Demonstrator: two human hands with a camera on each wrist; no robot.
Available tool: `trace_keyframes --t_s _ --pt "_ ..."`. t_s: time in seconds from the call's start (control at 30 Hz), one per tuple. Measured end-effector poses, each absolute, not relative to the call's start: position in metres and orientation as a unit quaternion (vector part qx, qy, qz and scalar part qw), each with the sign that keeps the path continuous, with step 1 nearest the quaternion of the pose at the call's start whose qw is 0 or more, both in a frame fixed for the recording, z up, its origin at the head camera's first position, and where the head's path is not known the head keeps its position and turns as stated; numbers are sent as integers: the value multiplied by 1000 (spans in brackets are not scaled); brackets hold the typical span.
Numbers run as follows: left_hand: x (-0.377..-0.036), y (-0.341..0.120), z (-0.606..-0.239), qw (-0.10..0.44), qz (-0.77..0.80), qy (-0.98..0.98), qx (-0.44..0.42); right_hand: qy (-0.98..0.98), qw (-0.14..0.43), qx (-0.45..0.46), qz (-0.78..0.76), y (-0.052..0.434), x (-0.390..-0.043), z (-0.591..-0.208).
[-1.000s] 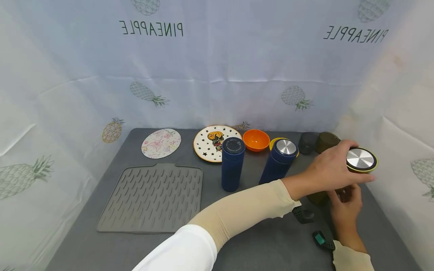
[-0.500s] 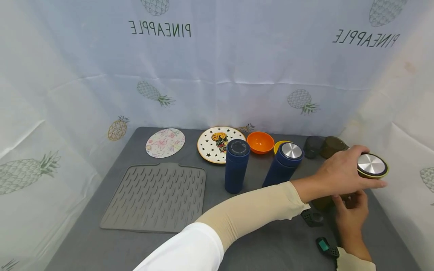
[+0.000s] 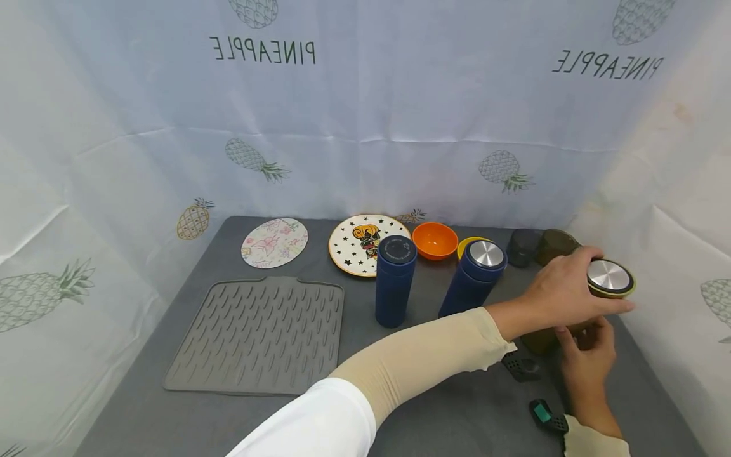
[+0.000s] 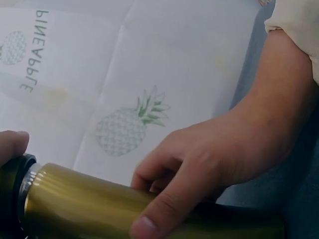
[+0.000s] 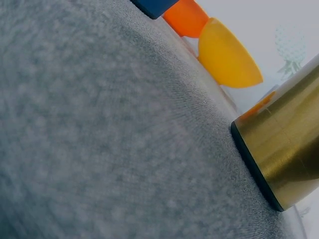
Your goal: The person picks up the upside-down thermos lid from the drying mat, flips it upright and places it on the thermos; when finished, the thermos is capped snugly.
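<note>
At the right of the head view, my left hand (image 3: 562, 289) grips the steel-topped lid (image 3: 610, 276) of a gold thermos bottle (image 4: 89, 199). Lower down, my right hand (image 3: 591, 358) holds the bottle's body, its thumb and fingers round it in the left wrist view. That view also shows a silvery neck band (image 4: 27, 186) between the dark lid and the gold body. Only the tip of a left-hand digit (image 4: 12, 144) appears there. In the right wrist view, a gold bottle (image 5: 284, 154) stands on the grey table; no fingers show.
Two navy thermos bottles, one upright (image 3: 394, 285) and one steel-topped (image 3: 476, 279), stand mid-table. Behind are plates (image 3: 345, 254), an orange bowl (image 3: 435, 241), a yellow bowl (image 3: 465, 244) and dark cups (image 3: 522, 247). A grey drying mat (image 3: 257, 336) lies left.
The head view sways slightly. Over the last half second, my left hand and the lid have shifted a little to the left. Both hands keep their hold.
</note>
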State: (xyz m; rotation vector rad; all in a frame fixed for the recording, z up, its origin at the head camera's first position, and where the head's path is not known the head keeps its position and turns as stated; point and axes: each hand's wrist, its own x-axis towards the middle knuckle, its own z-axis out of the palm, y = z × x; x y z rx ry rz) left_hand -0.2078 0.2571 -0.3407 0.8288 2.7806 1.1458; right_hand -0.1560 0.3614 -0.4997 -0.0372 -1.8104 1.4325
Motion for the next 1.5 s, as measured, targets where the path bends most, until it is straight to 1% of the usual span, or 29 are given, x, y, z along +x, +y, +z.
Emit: trace_keyframes --t_s 0.23,0.47,0.67,1.0,1.2,1.37,1.5 --pt "-212 254 -349 10 379 881 282 -705 409 3 580 359 -157 -495" --pt "-208 249 -355 -13 360 889 282 -705 403 9 583 347 -147 -479" --pt "-206 248 -356 -26 364 888 280 -707 400 0 584 352 -151 -487" --pt "-208 237 -355 10 394 853 341 -709 407 -21 576 363 -156 -498" --pt "-204 232 -361 -16 400 842 361 -712 403 -24 575 360 -151 -494" --pt "-199 228 -365 -37 394 829 396 -705 397 -23 586 361 -153 -497" --pt "-198 229 -364 -39 368 835 407 -701 396 -26 592 361 -153 -497"
